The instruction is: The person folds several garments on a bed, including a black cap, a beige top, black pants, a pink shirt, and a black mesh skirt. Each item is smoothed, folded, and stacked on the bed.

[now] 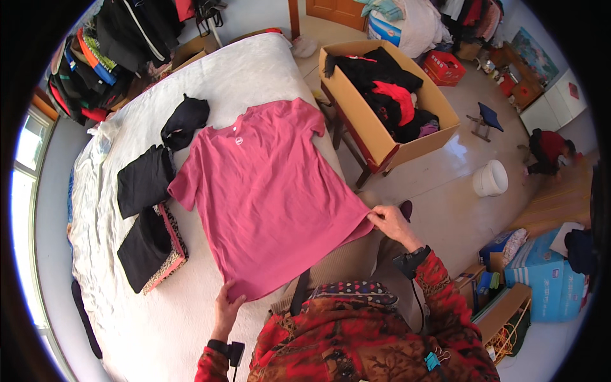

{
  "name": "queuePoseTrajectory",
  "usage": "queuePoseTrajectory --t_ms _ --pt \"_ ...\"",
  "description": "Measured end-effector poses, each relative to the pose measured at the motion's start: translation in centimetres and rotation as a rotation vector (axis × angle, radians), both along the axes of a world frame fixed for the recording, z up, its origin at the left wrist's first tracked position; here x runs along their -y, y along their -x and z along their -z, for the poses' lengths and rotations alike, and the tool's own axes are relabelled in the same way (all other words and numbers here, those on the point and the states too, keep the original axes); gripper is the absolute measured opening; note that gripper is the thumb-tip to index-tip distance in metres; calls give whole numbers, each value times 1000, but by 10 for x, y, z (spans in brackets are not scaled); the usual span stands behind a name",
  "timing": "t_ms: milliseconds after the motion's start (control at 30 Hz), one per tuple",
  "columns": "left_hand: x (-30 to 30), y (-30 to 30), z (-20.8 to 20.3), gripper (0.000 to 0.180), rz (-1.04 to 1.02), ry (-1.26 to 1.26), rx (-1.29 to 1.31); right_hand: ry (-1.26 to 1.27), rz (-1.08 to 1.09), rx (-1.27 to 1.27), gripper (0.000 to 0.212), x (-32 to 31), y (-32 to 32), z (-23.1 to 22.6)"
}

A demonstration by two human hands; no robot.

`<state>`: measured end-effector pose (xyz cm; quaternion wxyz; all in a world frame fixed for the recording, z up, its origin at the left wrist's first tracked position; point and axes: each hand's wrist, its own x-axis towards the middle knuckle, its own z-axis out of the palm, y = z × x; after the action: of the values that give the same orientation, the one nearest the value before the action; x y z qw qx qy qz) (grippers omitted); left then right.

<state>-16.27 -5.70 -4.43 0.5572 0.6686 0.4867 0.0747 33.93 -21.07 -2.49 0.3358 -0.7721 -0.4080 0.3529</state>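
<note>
1 pink T-shirt [264, 191] (1 stool [489, 117])

A pink short-sleeved T-shirt [264, 184] lies spread, lightly wrinkled, on the white bed [264, 63].

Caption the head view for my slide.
Left hand and right hand hold a pink shirt spread mostly on a bed.

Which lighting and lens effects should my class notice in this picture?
Head view: the window is largely blown out to white, and its edges bow; head view: the floor shows a pale shine near the cardboard box; head view: black surrounds the rounded image, while the pink T-shirt looks fairly sharp.
</note>
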Motion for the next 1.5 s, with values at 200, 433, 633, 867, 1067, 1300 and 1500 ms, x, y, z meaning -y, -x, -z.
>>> queuePoseTrajectory --t_ms 200,433,633,867,1067,1300,1500 --pt "10 -6 -9 84 252 -363 -149 70 272 -164 30 -24 -2 25" --pt "13 -9 -4 61 125 -475 -214 129 280 -108 32 -28 -7 29" --pt "16 -14 -7 63 45 -411 -189 127 277 -111 31 -29 -7 26" --pt "26 -37 -3 68 -115 -391 -119 124 286 -132 31 -29 -7 25" --pt "38 -50 -3 72 -15 -521 -389 99 284 -146 30 -28 -6 24" --pt "34 -48 21 47 -358 -538 -88 104 261 -201 26 -27 -7 18" --pt "26 -39 47 33 -642 -290 131 81 65 -255 10 -17 -18 3"
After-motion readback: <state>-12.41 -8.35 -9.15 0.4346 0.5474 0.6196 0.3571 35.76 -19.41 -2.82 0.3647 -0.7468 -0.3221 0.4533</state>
